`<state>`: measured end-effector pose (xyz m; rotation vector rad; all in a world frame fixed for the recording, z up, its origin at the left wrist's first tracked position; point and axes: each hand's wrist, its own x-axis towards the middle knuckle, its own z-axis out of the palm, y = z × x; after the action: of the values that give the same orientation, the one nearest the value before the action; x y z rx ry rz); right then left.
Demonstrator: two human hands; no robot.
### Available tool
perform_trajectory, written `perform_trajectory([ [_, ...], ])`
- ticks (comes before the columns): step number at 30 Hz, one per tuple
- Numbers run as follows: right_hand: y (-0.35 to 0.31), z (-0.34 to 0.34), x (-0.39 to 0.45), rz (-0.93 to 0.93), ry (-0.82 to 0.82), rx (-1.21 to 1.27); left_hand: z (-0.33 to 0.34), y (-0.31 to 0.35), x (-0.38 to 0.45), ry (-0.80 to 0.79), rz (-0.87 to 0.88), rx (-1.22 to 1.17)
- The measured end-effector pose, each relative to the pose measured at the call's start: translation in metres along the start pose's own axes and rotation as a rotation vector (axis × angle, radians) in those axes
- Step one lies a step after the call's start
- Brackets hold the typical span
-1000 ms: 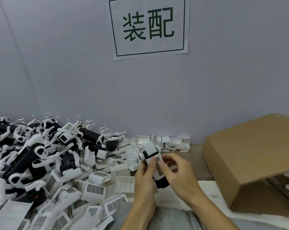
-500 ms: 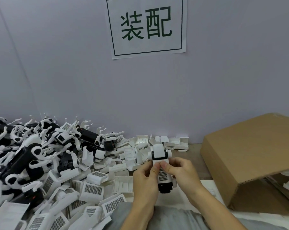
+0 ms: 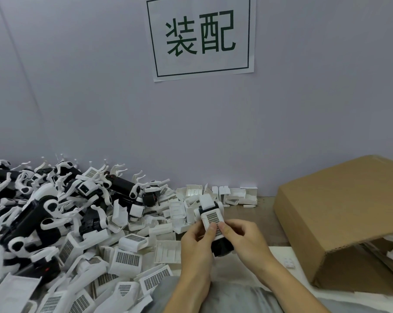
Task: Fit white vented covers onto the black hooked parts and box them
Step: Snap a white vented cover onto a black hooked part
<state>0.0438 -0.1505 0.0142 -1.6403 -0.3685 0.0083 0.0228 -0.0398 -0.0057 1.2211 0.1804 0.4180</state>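
Low in the frame's center, the left hand [image 3: 196, 246] and right hand [image 3: 244, 239] both clasp the black hooked part [image 3: 221, 247], thumbs pinning its white vented cover [image 3: 212, 219] down, apparently to seat it, with the cardboard box [image 3: 340, 220] waiting at right.

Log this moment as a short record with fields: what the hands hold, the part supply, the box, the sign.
held item: white vented cover on a black hooked part, both thumbs pressing the cover's grille
left hand: grips the assembly from the left
right hand: grips it from the right
supply: heap of black hooked parts at left, loose white covers in front of it
box: cardboard box at right, tipped on its side, opening toward the person
sign: paper sheet on the wall, green characters
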Motion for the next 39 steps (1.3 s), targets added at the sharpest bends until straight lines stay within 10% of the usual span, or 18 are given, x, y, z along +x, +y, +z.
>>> perform_trajectory([
  [17,0.001,-0.002,0.004,-0.043,0.054,0.028,-0.003,-0.003,0.0,-0.043,0.069,0.161],
  [31,0.005,0.003,-0.001,-0.319,0.019,-0.305,-0.001,0.006,0.0,0.109,-0.022,-0.2],
  [39,0.004,-0.023,0.008,0.119,0.17,0.164,-0.003,0.012,-0.003,0.283,0.158,0.016],
])
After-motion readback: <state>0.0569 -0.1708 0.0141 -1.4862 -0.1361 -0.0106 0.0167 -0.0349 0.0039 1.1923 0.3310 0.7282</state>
